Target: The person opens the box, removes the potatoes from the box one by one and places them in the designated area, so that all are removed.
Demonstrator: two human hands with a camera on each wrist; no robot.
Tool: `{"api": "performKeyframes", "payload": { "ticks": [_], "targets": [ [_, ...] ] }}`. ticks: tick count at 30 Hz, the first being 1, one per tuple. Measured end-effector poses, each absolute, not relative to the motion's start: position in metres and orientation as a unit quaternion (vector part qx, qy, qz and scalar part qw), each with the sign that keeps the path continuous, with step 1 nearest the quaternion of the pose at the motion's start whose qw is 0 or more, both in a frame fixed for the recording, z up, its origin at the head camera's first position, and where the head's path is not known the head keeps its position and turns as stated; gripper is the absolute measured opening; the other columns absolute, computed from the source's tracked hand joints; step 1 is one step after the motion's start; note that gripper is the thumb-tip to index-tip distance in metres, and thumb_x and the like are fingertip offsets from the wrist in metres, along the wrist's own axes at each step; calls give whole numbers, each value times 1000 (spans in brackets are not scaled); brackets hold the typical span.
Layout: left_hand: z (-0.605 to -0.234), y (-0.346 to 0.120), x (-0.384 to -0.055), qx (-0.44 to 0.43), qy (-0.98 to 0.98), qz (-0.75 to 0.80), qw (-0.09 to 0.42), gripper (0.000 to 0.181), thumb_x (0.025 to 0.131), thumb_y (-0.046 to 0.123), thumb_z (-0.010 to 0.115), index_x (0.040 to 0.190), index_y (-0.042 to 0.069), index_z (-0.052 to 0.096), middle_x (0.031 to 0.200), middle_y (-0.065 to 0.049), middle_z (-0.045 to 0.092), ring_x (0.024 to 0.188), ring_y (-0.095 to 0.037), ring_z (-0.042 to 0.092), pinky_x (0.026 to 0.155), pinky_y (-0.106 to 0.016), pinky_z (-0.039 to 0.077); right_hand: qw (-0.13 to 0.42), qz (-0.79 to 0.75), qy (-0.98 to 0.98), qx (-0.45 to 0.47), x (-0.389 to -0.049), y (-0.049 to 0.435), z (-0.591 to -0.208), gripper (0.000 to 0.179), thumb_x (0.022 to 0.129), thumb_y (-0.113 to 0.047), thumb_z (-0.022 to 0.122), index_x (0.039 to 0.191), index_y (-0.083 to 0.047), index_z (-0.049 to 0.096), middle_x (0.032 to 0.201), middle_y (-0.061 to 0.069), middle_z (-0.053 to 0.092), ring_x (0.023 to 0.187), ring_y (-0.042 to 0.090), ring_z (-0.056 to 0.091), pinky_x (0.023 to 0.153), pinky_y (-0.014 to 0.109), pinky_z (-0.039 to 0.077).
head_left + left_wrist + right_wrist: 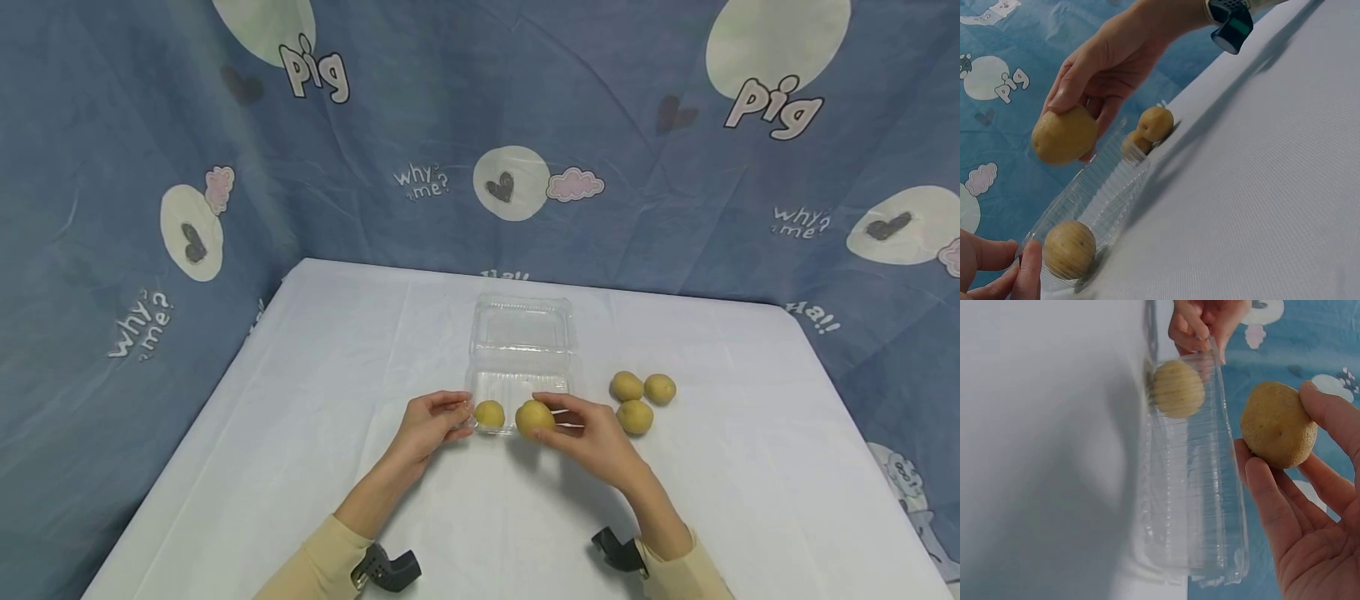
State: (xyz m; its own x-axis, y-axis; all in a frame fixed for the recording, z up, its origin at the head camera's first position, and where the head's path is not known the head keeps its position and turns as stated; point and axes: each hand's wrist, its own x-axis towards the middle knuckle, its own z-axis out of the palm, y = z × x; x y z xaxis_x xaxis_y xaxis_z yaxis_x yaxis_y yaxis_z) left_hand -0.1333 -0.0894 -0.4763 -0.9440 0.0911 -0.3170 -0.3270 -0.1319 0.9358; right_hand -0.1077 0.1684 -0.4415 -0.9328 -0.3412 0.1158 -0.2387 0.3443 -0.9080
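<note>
A clear plastic clamshell box lies with its lid folded back toward the far side. One yellow potato sits at the left end of its base, seen through the wall in both wrist views. My left hand pinches the box's rim at the left corner, close beside that potato. In my right hand a second potato is gripped between thumb and fingers. This potato is held up over the near edge of the base, right of the first one.
Three more potatoes are grouped on the white-covered table to the right of the box. Behind the table's far edge hangs a blue printed cloth. A dark camera is strapped to the right wrist.
</note>
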Motion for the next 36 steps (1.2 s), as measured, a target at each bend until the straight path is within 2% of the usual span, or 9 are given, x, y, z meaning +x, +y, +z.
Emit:
{"api": "performKeyframes", "payload": {
  "ticks": [6,12,18,36],
  "targets": [
    [-475,-90,-132,-89,644,747,140,31,90,1,69,118,-10,62,100,-14,61,82,-17,64,77,-30,61,31,-558,808,-188,-103,174,-450,50,83,-20,81,127,-5,64,123,9,65,103,26,66,87,28,57],
    [-476,-90,-132,-88,644,746,142,31,90,1,69,118,-10,62,100,-14,61,82,-18,65,77,-30,61,35,-567,805,-168,-97,177,-448,49,82,-21,81,127,-11,64,124,6,65,102,27,67,86,28,57],
    [-475,-90,-132,-89,645,746,142,30,90,0,69,117,-10,62,99,-14,61,80,-17,64,76,-29,61,28,-570,802,-176,-92,181,-448,48,84,-17,79,127,-2,62,124,13,64,103,27,66,86,28,57],
    [-474,-89,-133,-88,646,745,141,30,90,1,69,118,-10,62,101,-14,60,82,-17,64,78,-30,61,-3,-573,803,-165,-81,201,-451,45,85,-10,78,126,-1,62,121,16,64,101,28,67,85,29,58]
  ]
}}
